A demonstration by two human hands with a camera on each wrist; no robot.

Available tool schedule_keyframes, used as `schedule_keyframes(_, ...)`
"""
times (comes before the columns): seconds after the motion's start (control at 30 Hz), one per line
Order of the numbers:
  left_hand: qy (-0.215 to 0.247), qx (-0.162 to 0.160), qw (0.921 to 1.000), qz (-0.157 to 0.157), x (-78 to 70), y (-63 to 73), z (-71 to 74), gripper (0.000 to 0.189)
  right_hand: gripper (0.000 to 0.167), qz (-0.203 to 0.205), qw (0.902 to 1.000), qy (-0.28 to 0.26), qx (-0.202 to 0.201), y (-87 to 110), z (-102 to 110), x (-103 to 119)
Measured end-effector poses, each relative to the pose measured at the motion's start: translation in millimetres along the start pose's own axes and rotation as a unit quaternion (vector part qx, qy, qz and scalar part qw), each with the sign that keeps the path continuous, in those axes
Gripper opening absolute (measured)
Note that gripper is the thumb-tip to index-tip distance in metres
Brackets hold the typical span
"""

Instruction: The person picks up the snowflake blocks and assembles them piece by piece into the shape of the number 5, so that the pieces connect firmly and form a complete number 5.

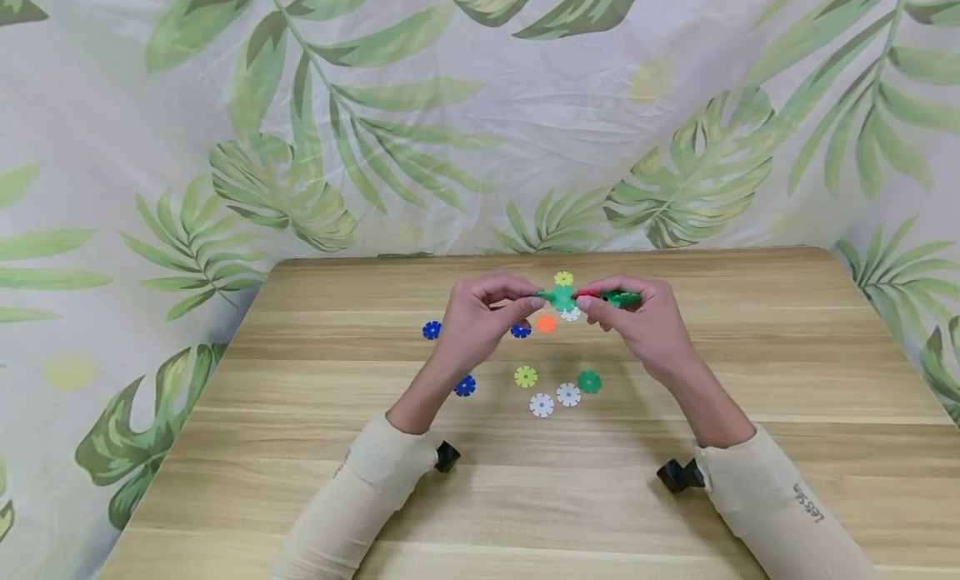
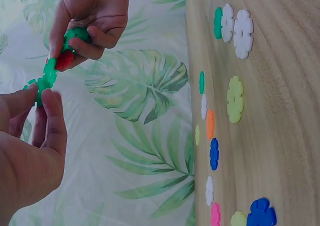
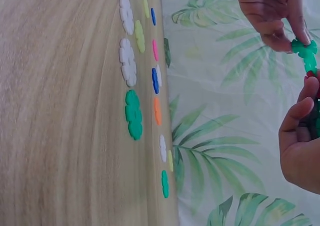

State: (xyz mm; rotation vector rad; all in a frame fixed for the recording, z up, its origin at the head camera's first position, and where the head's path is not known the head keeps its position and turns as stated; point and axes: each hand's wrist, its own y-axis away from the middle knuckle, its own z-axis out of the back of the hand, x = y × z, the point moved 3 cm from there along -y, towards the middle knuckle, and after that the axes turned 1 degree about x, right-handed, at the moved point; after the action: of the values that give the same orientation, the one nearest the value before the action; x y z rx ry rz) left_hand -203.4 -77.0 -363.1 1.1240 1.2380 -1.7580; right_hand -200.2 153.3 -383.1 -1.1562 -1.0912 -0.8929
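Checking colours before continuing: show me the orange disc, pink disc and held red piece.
Orange disc (image 1: 546, 323), head view, top face.
Pink disc (image 3: 155, 50), right wrist view, middle of its visible side.
Red piece (image 2: 64, 60), left wrist view, its exposed part.

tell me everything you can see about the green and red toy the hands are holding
The green and red toy shows notched, plastic-looking pieces, some set at angles: brighter green toward the left hand, then red, then darker green by the right hand. It is held up above the table, pinched by both hands. Fingers hide parts of it, so the piece count, and whether everything is joined, cannot be told.
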Motion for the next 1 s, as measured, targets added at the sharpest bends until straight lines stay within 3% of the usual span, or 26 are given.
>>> schedule_keyframes(0.37, 0.025, -0.012, 0.9994, -0.021, 3.5, 0.1, -0.2, 0.008, 0.009, -0.018, 0.9996, -0.022, -0.009, 0.6, -4.2, 0.0)
schedule_keyframes(0.57, 0.010, -0.015, 0.9991, -0.037, 1.5, 0.0, -1.0, 0.006, 0.008, -0.023, 0.9997, 0.003, -0.012, 2.2, -4.0, 0.8)
schedule_keyframes(1.0, -0.011, -0.013, 0.9995, -0.028, 4.2, 0.2, -0.9, 0.008, 0.015, -0.017, 0.9995, 0.026, -0.009, 3.4, -4.9, -1.6)
